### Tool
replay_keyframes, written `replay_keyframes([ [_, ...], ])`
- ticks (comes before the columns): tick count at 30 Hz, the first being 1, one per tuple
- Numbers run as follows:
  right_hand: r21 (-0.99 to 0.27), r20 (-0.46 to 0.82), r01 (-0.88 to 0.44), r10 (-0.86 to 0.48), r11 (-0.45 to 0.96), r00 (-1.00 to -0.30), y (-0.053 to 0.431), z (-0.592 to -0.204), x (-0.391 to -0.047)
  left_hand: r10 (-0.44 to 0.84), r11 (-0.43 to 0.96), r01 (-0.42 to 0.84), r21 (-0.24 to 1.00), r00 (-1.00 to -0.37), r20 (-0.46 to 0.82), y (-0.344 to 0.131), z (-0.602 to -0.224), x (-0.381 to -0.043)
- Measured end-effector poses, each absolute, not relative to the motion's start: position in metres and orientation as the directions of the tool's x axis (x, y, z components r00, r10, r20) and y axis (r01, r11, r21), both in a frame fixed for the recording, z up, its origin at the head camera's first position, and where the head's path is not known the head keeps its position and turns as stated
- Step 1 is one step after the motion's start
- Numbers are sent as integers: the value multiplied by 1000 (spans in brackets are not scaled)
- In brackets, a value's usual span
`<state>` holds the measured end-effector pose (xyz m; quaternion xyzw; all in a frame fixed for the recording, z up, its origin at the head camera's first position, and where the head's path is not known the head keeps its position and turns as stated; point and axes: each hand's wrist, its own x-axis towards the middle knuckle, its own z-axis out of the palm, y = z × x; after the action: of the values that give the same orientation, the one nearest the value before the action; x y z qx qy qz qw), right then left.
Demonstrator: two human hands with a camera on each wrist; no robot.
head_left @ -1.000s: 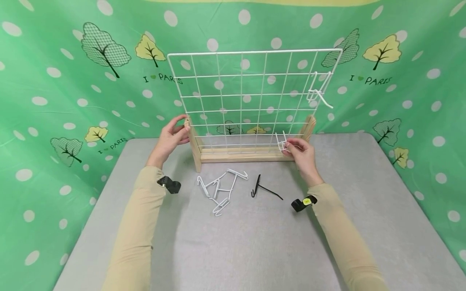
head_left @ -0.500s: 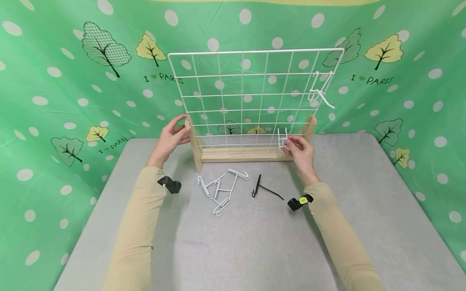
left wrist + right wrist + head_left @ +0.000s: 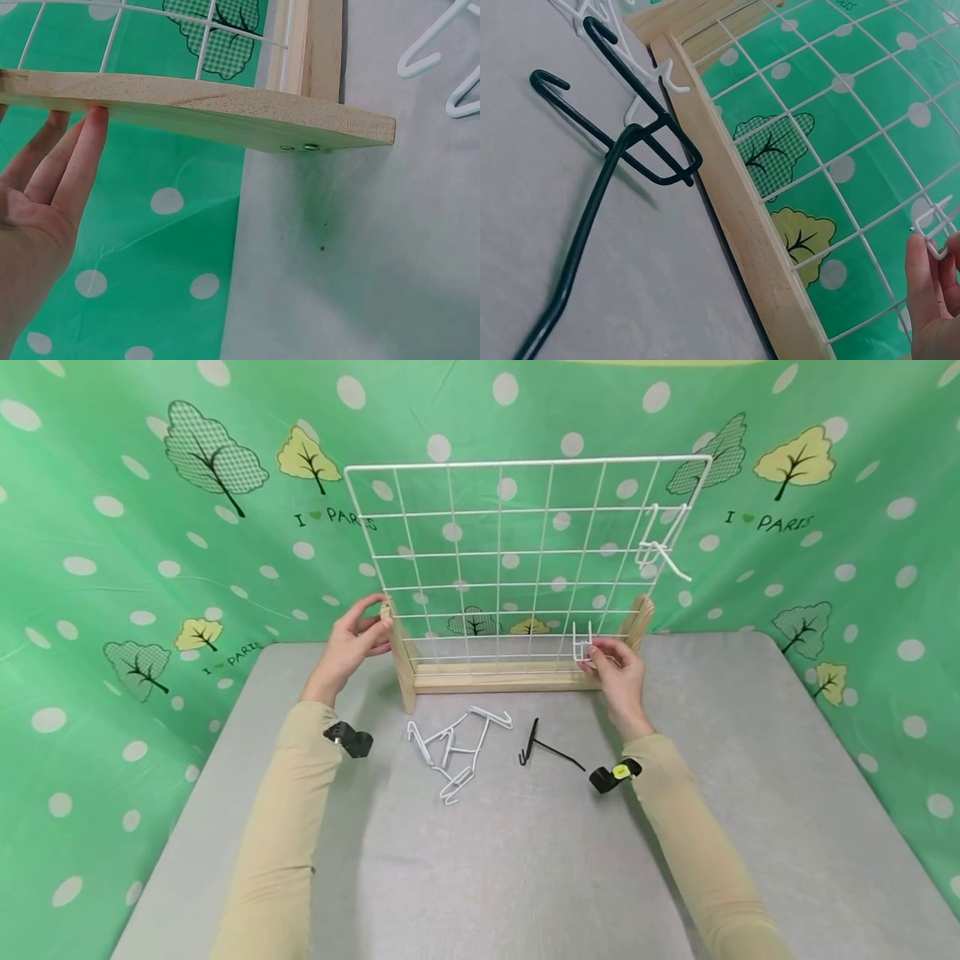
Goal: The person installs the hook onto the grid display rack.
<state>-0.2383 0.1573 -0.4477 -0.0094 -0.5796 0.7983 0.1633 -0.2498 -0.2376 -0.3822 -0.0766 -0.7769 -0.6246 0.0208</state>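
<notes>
A green tree-printed cloth [image 3: 450,406] is hung behind the grey tabletop [image 3: 480,860]. On the tabletop, an upright white wire grid [image 3: 499,512] is carried by a wooden stand [image 3: 506,683]. The stand's left upright is held near its top in the grip of the left hand [image 3: 351,642]. By the right hand [image 3: 621,677], a narrow fingertip grip is kept on a white wire hook. Loose white hooks [image 3: 425,753] are clustered in front of the stand, with a black hook [image 3: 531,743] lying just beside them. Another hook, the hung one [image 3: 663,551], is mounted at the grid's upper right. The held hook [image 3: 575,645] is seen at the grid's lower right; its prongs, tilted a second ago, have been turned upright, so alignment with the wires seems to be under way. Whether they touch cannot be told. No container is seen.
</notes>
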Motion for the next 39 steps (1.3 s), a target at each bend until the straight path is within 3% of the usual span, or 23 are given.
replay_keyframes([
  [25,-921,128,-215,270,-324,-954,155,-464,-232,85,225,135,965,-989,119,-237,-381,-250],
  [39,-948,82,-149,236,-283,-968,160,-475,-225,89,229,134,964,-989,116,-238,-381,-251],
])
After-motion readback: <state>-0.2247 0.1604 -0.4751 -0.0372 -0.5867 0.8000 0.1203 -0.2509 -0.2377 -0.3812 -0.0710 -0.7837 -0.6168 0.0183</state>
